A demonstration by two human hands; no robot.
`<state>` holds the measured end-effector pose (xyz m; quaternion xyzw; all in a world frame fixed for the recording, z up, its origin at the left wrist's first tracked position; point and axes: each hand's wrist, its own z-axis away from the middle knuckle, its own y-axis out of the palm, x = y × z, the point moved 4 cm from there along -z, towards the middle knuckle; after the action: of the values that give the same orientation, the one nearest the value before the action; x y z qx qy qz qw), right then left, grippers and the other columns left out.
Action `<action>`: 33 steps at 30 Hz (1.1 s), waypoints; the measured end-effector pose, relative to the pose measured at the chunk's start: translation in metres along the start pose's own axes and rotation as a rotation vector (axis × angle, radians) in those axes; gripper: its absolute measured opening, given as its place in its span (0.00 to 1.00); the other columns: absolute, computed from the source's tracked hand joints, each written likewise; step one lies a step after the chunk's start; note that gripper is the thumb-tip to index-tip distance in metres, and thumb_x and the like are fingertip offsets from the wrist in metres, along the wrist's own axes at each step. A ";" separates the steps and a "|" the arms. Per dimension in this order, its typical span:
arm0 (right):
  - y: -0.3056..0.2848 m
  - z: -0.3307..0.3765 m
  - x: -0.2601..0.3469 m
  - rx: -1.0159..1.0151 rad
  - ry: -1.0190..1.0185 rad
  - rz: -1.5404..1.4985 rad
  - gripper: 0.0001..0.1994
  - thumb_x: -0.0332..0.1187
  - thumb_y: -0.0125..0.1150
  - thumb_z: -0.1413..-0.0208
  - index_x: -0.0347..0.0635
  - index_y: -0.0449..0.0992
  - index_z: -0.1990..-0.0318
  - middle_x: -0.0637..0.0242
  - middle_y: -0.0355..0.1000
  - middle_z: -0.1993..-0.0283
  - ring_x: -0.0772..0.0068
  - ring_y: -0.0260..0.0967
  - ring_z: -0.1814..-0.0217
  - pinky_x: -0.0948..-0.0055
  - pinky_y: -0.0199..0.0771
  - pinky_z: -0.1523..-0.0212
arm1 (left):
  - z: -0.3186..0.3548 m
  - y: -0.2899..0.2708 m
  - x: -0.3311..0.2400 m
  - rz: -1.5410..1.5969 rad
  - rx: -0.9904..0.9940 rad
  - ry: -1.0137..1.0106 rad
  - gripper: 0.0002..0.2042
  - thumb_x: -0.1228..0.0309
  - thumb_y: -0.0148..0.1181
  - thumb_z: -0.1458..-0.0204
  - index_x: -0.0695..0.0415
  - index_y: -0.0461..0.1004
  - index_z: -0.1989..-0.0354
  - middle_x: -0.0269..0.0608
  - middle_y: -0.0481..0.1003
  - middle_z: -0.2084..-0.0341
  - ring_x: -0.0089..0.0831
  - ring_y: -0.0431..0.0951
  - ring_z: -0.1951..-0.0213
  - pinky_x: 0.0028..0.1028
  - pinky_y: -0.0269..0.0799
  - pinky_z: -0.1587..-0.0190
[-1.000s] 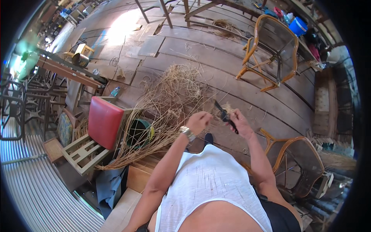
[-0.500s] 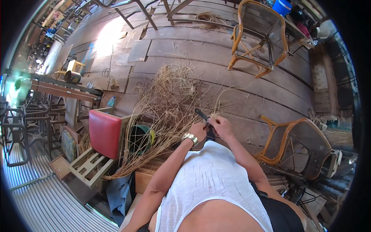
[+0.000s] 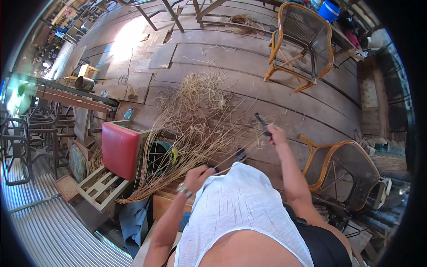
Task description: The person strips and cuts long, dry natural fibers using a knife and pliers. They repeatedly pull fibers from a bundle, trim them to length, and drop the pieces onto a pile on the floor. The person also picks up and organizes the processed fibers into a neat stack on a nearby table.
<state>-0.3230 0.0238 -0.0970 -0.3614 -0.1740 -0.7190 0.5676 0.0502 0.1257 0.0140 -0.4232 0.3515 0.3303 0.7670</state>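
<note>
My left hand (image 3: 198, 177), with a watch at the wrist, is closed on a thin rattan strand (image 3: 235, 153) close to my chest. The strand runs up and right toward my right hand (image 3: 275, 133), which is raised away from my body and grips a dark-handled tool (image 3: 262, 123). A big loose pile of pale rattan strands (image 3: 195, 120) lies on the wooden plank floor just beyond both hands, fanning down to the left.
A stool with a red cushion (image 3: 119, 149) stands at my left, a green bucket (image 3: 161, 155) beside it. One rattan chair (image 3: 302, 44) stands far ahead, another rattan chair (image 3: 347, 171) at my right. A wooden bench (image 3: 73, 99) and metal frames (image 3: 18, 142) fill the left.
My hands were together over the strands; now the left has drawn back to my chest and the right has moved out to the right with the tool, stretching a strand between them.
</note>
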 end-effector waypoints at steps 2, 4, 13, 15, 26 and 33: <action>-0.037 0.000 0.029 -0.035 0.005 0.112 0.14 0.45 0.62 0.47 0.44 0.73 0.72 0.68 0.63 0.85 0.81 0.55 0.92 0.79 0.50 0.93 | 0.049 -0.036 0.040 -0.011 0.034 -0.191 0.15 0.60 0.56 0.44 0.61 0.75 0.71 0.39 0.68 0.83 0.25 0.65 0.76 0.27 0.61 0.72; -0.094 -0.024 0.048 -0.123 -0.049 0.110 0.16 0.48 0.62 0.47 0.45 0.71 0.72 0.68 0.63 0.84 0.81 0.54 0.92 0.79 0.49 0.93 | 0.100 -0.082 0.091 -0.079 -0.022 -0.303 0.15 0.59 0.55 0.43 0.60 0.76 0.68 0.35 0.72 0.80 0.23 0.68 0.74 0.26 0.63 0.70; -0.195 -0.016 0.183 -0.285 -0.372 -0.004 0.16 0.52 0.58 0.44 0.48 0.70 0.67 0.73 0.62 0.83 0.86 0.55 0.89 0.83 0.50 0.92 | 0.300 -0.187 0.283 -0.871 -0.026 -1.103 0.20 0.51 0.51 0.46 0.53 0.79 0.57 0.50 0.77 0.56 0.46 0.76 0.53 0.41 0.69 0.48; -0.141 -0.014 0.161 -0.110 -0.318 0.040 0.15 0.50 0.57 0.43 0.48 0.70 0.65 0.73 0.62 0.83 0.86 0.56 0.89 0.84 0.51 0.91 | 0.206 -0.152 0.201 -0.749 0.029 -0.907 0.22 0.52 0.48 0.44 0.56 0.77 0.53 0.53 0.75 0.55 0.48 0.75 0.51 0.41 0.68 0.47; 0.137 0.070 0.052 0.776 -0.245 0.560 0.12 0.42 0.54 0.40 0.44 0.73 0.60 0.70 0.73 0.70 0.82 0.66 0.80 0.79 0.66 0.80 | -0.031 -0.022 -0.015 0.133 0.011 -0.016 0.14 0.62 0.56 0.44 0.61 0.77 0.62 0.37 0.76 0.76 0.26 0.73 0.73 0.27 0.69 0.69; 0.067 0.008 0.046 0.796 -0.291 0.926 0.12 0.43 0.53 0.41 0.43 0.72 0.61 0.67 0.71 0.76 0.77 0.67 0.80 0.73 0.67 0.79 | 0.042 -0.170 0.066 0.490 -0.378 -0.342 0.09 0.66 0.57 0.45 0.59 0.76 0.71 0.21 0.61 0.88 0.12 0.56 0.86 0.19 0.49 0.83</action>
<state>-0.2611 -0.0224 -0.0692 -0.2544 -0.3295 -0.2219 0.8818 0.2333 0.1046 0.0479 -0.3993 0.2418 0.6297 0.6209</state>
